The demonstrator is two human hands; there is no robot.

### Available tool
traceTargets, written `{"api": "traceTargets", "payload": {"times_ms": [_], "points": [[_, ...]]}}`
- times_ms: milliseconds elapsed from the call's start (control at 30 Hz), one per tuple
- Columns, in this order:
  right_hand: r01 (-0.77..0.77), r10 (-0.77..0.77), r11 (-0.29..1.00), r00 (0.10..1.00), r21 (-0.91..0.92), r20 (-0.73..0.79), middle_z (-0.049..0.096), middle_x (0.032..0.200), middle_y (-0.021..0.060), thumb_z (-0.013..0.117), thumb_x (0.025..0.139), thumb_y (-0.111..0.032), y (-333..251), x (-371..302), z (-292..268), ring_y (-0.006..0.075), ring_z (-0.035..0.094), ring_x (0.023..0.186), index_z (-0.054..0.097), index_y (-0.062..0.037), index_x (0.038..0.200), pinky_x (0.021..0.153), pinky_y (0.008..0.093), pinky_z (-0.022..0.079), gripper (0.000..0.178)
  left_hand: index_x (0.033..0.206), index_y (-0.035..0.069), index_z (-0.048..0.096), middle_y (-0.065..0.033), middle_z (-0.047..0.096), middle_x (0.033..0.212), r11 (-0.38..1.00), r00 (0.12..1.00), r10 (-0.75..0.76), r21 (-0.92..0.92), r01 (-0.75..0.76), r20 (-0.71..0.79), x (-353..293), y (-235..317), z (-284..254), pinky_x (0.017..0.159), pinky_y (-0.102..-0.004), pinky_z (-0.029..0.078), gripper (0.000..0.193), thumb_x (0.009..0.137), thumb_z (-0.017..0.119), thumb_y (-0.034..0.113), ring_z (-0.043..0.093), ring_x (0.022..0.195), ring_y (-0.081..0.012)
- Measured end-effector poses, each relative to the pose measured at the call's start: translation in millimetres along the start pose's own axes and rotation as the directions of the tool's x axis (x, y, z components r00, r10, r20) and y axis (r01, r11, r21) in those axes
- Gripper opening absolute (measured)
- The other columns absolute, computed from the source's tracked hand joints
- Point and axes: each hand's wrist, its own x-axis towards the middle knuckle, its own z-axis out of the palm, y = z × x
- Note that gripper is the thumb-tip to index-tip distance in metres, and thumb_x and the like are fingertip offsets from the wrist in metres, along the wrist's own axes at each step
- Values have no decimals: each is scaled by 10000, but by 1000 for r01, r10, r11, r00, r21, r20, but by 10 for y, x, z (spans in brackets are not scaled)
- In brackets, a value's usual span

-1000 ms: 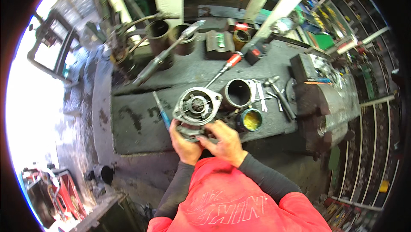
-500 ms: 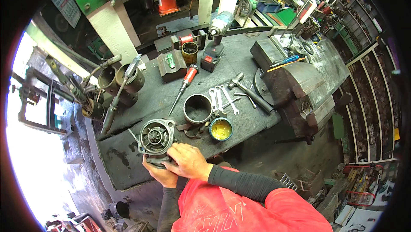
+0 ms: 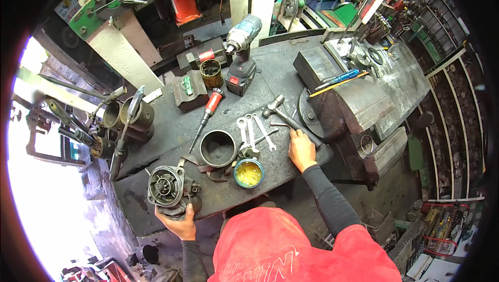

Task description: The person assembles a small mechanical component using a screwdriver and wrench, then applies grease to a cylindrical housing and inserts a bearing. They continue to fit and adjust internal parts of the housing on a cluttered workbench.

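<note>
My left hand (image 3: 178, 225) grips the lower side of a dark metal motor housing (image 3: 165, 187) at the near left edge of the bench. The housing's round open end faces up, with bolt ears on its rim and a toothed shaft in the middle. My right hand (image 3: 302, 150) is farther right, its curled fingers closed over one leg of a thin bent metal rod (image 3: 279, 124). The rod's other leg sticks out beside the hammer (image 3: 283, 109). Left of it lie several combination wrenches (image 3: 258, 132). What the fingertips touch is partly hidden.
Between my hands stand an open metal cylinder (image 3: 218, 148) and a tub of yellow grease (image 3: 248, 173). A red-handled screwdriver (image 3: 207, 118), a cordless impact wrench (image 3: 242, 56) and a dark can (image 3: 211, 73) are behind. A large vise (image 3: 353, 105) fills the right; tool-filled cups (image 3: 112, 121) stand left.
My right hand has left the motor housing and moved right to the bent rod by the hammer. My left hand still holds the housing. The view has shifted.
</note>
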Motion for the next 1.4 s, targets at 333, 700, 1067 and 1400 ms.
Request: {"api": "traceTargets", "payload": {"times_ms": [333,700,1067,1400], "points": [[73,-77,993,996,-90,-42,622,1255,169,662,900,5,79,-92,91,354,663,1097,616,9,1386,947,458,574,487,1520,-39,425,-166,528,1430,999,999,-29,18,29,-13,8,117,32,1202,-435,379,1018,710,976,235,520,1351,-294],[-17,14,999,999,-50,-50,625,1291,299,628,901,9,56,-34,265,503,650,1107,602,7,1357,950,578,546,457,1461,-18,456,-156,625,1320,994,997,-68,-85,66,-26,24,189,47,1064,-387,513,988,672,1014,186,624,1198,-247],[-100,102,995,992,31,-72,739,1014,363,626,889,-176,173,534,440,560,717,995,622,66,1144,934,645,548,352,1468,27,402,-167,561,1350,1000,998,-6,-10,5,-61,31,184,49,1095,-418,498,1044,641,1020,179,589,1246,-281],[-415,323,323,893,851,313,554,765,46,502,994,-124,411,714,-334,146,576,707,692,36,1262,572,339,487,365,1402,90,434,-168,561,1379,995,998,-9,-97,3,-60,5,85,46,1096,-440,511,988,622,1030,203,609,1273,-338]]}}
